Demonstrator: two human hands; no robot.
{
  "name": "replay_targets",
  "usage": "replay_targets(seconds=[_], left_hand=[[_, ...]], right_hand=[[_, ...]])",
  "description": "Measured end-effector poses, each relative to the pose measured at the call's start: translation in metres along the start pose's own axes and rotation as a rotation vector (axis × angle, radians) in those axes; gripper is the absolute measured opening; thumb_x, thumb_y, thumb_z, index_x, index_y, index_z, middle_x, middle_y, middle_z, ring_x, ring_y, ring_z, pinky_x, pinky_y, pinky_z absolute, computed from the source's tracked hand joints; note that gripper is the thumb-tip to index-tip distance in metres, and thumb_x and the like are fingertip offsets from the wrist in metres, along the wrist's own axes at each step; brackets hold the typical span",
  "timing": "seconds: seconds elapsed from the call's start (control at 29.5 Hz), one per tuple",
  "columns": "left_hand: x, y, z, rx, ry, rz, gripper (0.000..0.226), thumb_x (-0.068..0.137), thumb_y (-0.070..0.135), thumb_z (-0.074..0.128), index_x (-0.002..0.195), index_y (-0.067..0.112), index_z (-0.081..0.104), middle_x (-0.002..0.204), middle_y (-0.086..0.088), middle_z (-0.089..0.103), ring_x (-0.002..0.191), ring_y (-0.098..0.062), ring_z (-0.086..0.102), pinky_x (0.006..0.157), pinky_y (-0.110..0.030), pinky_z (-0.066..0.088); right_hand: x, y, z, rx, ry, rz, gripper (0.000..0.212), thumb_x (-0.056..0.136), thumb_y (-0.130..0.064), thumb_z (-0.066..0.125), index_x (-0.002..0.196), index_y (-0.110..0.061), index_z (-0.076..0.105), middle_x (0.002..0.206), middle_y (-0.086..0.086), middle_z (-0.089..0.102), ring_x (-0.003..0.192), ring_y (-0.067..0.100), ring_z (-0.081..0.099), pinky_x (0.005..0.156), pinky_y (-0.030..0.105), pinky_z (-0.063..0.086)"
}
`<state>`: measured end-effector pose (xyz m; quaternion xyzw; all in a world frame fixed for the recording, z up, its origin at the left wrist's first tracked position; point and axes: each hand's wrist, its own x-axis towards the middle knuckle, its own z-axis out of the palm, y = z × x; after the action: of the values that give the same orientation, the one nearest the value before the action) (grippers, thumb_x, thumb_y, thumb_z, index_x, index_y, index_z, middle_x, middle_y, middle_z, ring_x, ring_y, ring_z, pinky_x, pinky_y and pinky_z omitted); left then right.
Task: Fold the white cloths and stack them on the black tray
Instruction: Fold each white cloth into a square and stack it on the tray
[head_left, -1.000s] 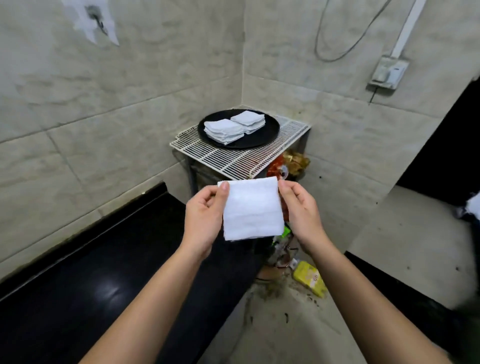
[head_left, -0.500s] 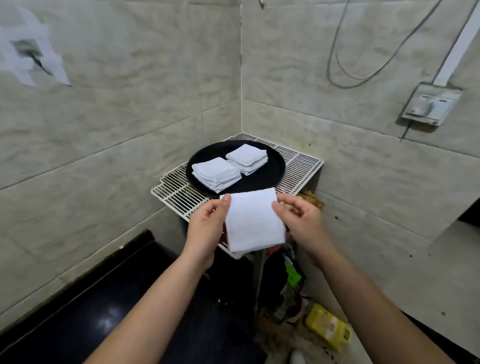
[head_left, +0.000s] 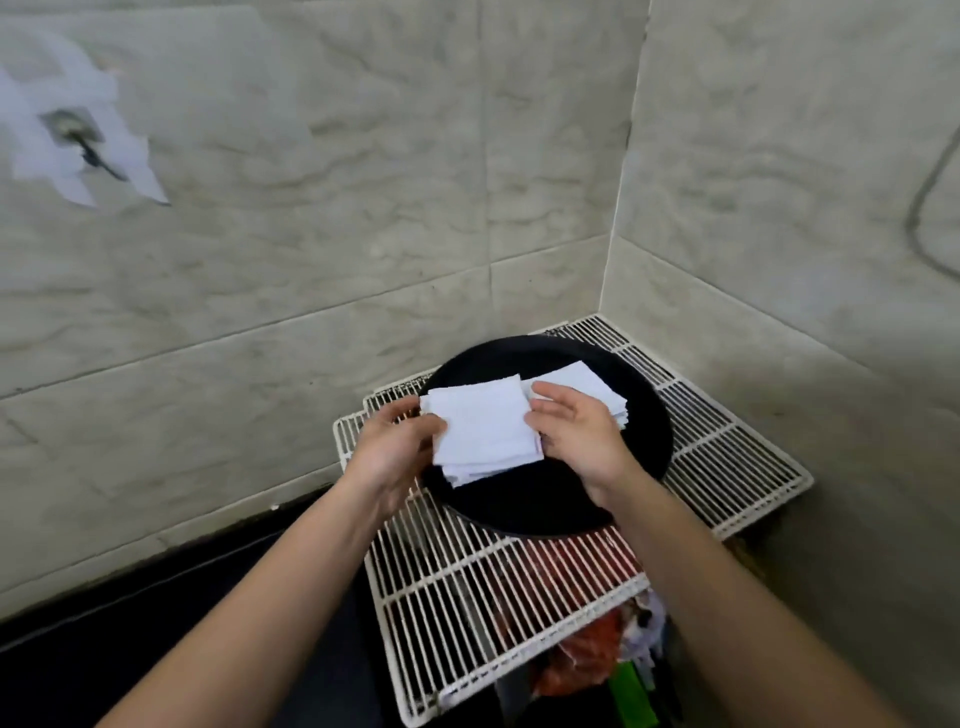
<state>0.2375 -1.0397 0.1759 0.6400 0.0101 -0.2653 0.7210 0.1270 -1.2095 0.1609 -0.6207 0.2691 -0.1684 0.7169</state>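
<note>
Presently, a white wire rack (head_left: 519, 587) in the tiled corner bears a round black tray (head_left: 545, 504). On the tray lie two cloth stacks. A folded cloth (head_left: 483, 426) sits atop the left stack (head_left: 467, 475). The left hand (head_left: 395, 452) pinches its left edge; the right hand (head_left: 576, 436), fingers loosely straight, touches its right edge.

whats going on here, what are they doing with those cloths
A person is stacking folded cloths. The left hand pinches the left edge of a folded white cloth that sits on, or just above, the near stack on the black tray. The right hand, fingers relaxed, touches the cloth's right edge. A second stack lies beside it on the tray, which rests on a white wire rack.
</note>
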Motion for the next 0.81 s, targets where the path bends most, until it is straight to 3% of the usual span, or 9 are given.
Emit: replay_targets(seconds=[0.07,0.2,0.3,0.44,0.54,0.68,0.81], left_hand=[[0.012,0.006,0.004,-0.004,0.107,0.036,0.040,0.080,-0.014,0.061,0.108,0.015,0.057,0.089,-0.018,0.068,0.074,-0.026,0.063,0.069,-0.035,0.053],[0.040,0.008,0.007,0.028,0.222,0.064,0.045,0.079,-0.014,0.063,0.116,0.012,0.057,0.091,-0.017,0.066,0.081,-0.029,0.062,0.080,-0.045,0.054],[0.048,0.004,0.007,0.083,0.239,0.046,0.045,0.080,-0.013,0.066,0.117,0.009,0.056,0.089,-0.011,0.067,0.074,-0.026,0.064,0.067,-0.037,0.054],[0.048,-0.001,-0.001,0.168,0.221,0.074,0.052,0.076,-0.017,0.069,0.121,0.006,0.055,0.103,-0.012,0.066,0.080,-0.023,0.067,0.065,-0.031,0.055],[0.046,-0.004,-0.003,0.215,0.206,0.111,0.045,0.076,-0.016,0.070,0.117,0.001,0.059,0.108,-0.016,0.068,0.081,-0.022,0.068,0.061,-0.025,0.055],[0.039,-0.015,0.002,0.269,0.221,0.150,0.037,0.077,-0.010,0.075,0.110,0.003,0.064,0.101,-0.010,0.069,0.088,-0.025,0.067,0.077,-0.033,0.055],[0.032,-0.022,-0.001,0.245,0.265,0.220,0.025,0.082,-0.002,0.074,0.099,0.014,0.066,0.093,-0.002,0.064,0.083,-0.020,0.066,0.081,-0.039,0.059]], right_hand=[[0.025,-0.008,0.007,-0.041,-0.051,0.006,0.044,0.091,-0.001,0.064,0.133,-0.013,0.058,0.113,-0.003,0.067,0.105,0.016,0.067,0.084,0.028,0.056],[0.069,-0.010,0.017,-0.164,-0.102,0.028,0.047,0.090,-0.002,0.065,0.136,-0.009,0.056,0.116,0.001,0.067,0.107,0.017,0.066,0.098,0.041,0.054],[0.086,-0.005,0.020,-0.271,-0.099,0.058,0.051,0.086,-0.008,0.068,0.136,-0.011,0.057,0.115,0.000,0.069,0.106,0.017,0.066,0.099,0.044,0.053],[0.089,-0.002,0.022,-0.331,-0.119,0.075,0.052,0.084,-0.008,0.070,0.134,-0.012,0.058,0.118,0.002,0.068,0.106,0.017,0.066,0.098,0.042,0.054],[0.090,-0.001,0.020,-0.385,-0.112,0.052,0.052,0.084,-0.004,0.068,0.134,-0.014,0.058,0.123,0.003,0.067,0.106,0.017,0.066,0.095,0.040,0.056],[0.087,0.001,0.017,-0.470,-0.034,-0.013,0.043,0.085,-0.015,0.068,0.127,-0.016,0.063,0.119,0.002,0.068,0.103,0.015,0.066,0.098,0.038,0.053],[0.079,0.004,0.019,-0.489,-0.010,-0.079,0.033,0.089,-0.027,0.068,0.121,-0.018,0.067,0.105,-0.008,0.069,0.101,0.009,0.066,0.098,0.028,0.050]])
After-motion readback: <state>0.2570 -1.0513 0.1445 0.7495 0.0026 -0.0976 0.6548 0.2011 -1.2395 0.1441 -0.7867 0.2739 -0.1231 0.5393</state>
